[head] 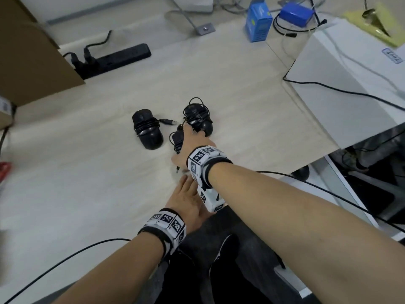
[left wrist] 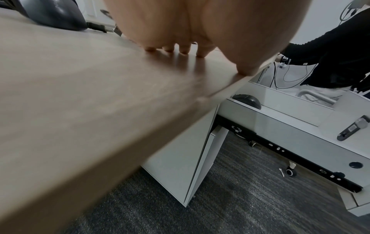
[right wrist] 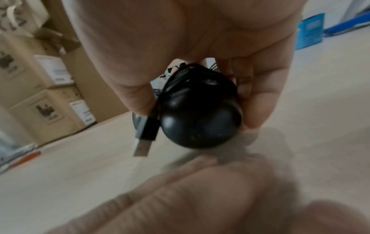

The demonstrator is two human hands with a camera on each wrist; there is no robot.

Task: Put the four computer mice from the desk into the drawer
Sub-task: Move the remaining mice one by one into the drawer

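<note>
Two black mice with cables wound round them lie mid-desk, one on the left (head: 148, 130) and one further right (head: 198, 119). My right hand (head: 186, 143) grips a third black mouse (head: 177, 138) just above the desk. In the right wrist view, thumb and fingers of that hand (right wrist: 197, 101) clasp this mouse (right wrist: 200, 126), and its USB plug (right wrist: 142, 142) dangles. My left hand (head: 186, 194) lies flat near the desk's front edge, fingertips (left wrist: 170, 49) on the wood, holding nothing. A fourth mouse (left wrist: 248, 100) lies in the open white drawer (left wrist: 280, 114) below the desk at the right.
A black power strip (head: 116, 58) and a cardboard box (head: 32, 51) stand at the back left. At the back are a blue box (head: 258, 23) and a blue device (head: 295, 14). A white case (head: 350, 73) lies at the right. Cables trail over the desk's front edge.
</note>
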